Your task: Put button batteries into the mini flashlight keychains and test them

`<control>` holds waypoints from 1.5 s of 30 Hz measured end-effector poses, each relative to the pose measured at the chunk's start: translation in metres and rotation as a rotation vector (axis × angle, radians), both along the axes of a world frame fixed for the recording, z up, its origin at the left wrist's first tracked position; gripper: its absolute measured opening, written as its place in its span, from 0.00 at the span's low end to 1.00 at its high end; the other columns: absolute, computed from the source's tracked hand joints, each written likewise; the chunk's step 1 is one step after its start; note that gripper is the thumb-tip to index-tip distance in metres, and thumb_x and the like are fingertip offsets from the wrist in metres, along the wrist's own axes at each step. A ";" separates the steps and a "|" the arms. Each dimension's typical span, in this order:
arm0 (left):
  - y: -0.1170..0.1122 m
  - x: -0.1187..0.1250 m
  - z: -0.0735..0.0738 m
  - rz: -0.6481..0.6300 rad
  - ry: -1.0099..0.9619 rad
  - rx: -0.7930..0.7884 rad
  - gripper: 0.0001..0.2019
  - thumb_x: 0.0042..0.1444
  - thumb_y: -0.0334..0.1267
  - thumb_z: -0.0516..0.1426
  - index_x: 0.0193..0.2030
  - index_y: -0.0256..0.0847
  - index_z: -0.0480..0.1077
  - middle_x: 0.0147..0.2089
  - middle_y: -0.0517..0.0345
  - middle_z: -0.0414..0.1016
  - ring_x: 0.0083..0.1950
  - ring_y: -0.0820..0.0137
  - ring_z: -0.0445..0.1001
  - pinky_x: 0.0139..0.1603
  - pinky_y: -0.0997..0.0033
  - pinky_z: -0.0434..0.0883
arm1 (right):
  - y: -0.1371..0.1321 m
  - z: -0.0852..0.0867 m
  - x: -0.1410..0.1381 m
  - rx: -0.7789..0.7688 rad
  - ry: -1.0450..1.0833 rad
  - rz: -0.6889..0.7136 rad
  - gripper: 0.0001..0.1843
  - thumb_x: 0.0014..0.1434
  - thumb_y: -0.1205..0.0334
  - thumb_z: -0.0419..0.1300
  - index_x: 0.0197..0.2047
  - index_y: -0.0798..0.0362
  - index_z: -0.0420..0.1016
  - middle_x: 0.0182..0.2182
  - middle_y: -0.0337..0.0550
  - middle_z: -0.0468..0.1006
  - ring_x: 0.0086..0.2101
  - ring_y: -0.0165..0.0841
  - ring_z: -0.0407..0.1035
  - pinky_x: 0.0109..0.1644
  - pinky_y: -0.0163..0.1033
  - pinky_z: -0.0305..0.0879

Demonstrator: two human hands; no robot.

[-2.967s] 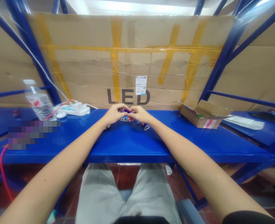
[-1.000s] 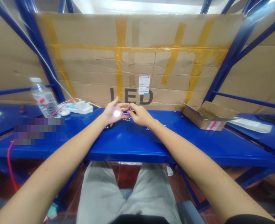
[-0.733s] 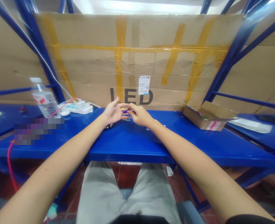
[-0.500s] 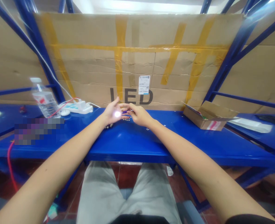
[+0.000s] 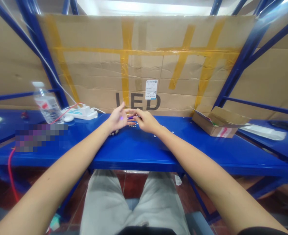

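Observation:
My right hand [image 5: 144,121] pinches a small purple flashlight [image 5: 132,117] and points it leftward at my left palm. My left hand [image 5: 118,117] is held up with its fingers spread and its palm facing the flashlight's tip, only a few centimetres away. Only a faint violet dot shows on the palm. Both hands hover over the blue metal shelf [image 5: 134,150], just above a cluster of small metal parts [image 5: 131,123] lying behind and below them.
A clear water bottle [image 5: 46,104] and a white power strip [image 5: 81,112] with a red cable stand at the left. An open cardboard box [image 5: 218,124] sits at the right. A taped cardboard sheet marked LED [image 5: 139,65] closes the back. Blue rack posts flank both sides.
The bright white spot on my left palm half a second ago has faded to a faint violet dot; the light has blinked on and off. Three seconds ago both hands pinched the flashlight together.

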State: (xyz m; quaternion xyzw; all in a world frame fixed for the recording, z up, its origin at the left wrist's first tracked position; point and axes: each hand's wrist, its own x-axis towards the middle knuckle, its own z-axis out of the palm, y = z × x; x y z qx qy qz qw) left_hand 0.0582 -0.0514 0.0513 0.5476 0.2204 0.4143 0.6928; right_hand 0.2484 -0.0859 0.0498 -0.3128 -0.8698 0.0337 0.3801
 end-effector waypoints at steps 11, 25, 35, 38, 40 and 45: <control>0.004 -0.003 -0.002 0.076 0.000 0.020 0.33 0.62 0.65 0.48 0.48 0.34 0.74 0.45 0.37 0.78 0.50 0.51 0.75 0.54 0.49 0.71 | 0.002 -0.001 0.001 0.032 -0.013 -0.019 0.09 0.65 0.68 0.53 0.48 0.53 0.70 0.42 0.49 0.82 0.40 0.40 0.76 0.44 0.43 0.66; 0.003 -0.002 -0.001 0.025 -0.044 -0.030 0.33 0.63 0.66 0.47 0.47 0.33 0.73 0.45 0.39 0.78 0.47 0.55 0.76 0.49 0.55 0.72 | 0.001 0.000 0.001 0.059 -0.025 -0.063 0.08 0.66 0.68 0.52 0.47 0.53 0.69 0.41 0.48 0.82 0.40 0.39 0.75 0.42 0.40 0.65; 0.005 -0.003 -0.003 0.017 -0.013 0.015 0.34 0.63 0.65 0.46 0.51 0.33 0.72 0.47 0.37 0.78 0.48 0.53 0.77 0.50 0.53 0.72 | 0.000 0.000 0.000 0.070 -0.022 -0.070 0.08 0.67 0.67 0.52 0.47 0.53 0.70 0.41 0.50 0.82 0.40 0.40 0.76 0.42 0.40 0.65; 0.005 -0.003 -0.003 0.017 -0.011 0.003 0.35 0.63 0.65 0.46 0.51 0.32 0.72 0.47 0.36 0.78 0.49 0.52 0.77 0.51 0.53 0.72 | 0.001 0.001 0.001 0.084 -0.022 -0.081 0.08 0.67 0.67 0.51 0.46 0.54 0.70 0.40 0.50 0.82 0.40 0.40 0.76 0.42 0.40 0.65; 0.005 -0.003 -0.003 0.020 -0.010 -0.006 0.35 0.63 0.65 0.46 0.51 0.32 0.72 0.47 0.36 0.78 0.49 0.52 0.77 0.51 0.53 0.72 | 0.001 0.001 0.001 0.090 -0.022 -0.089 0.08 0.68 0.67 0.51 0.46 0.54 0.70 0.39 0.49 0.82 0.39 0.40 0.76 0.41 0.39 0.64; 0.003 -0.002 -0.001 0.014 -0.010 -0.004 0.35 0.64 0.64 0.45 0.51 0.31 0.72 0.47 0.35 0.78 0.48 0.53 0.77 0.50 0.54 0.72 | 0.003 0.000 0.002 0.091 -0.018 -0.092 0.09 0.68 0.67 0.52 0.48 0.54 0.71 0.40 0.49 0.82 0.39 0.39 0.76 0.41 0.40 0.65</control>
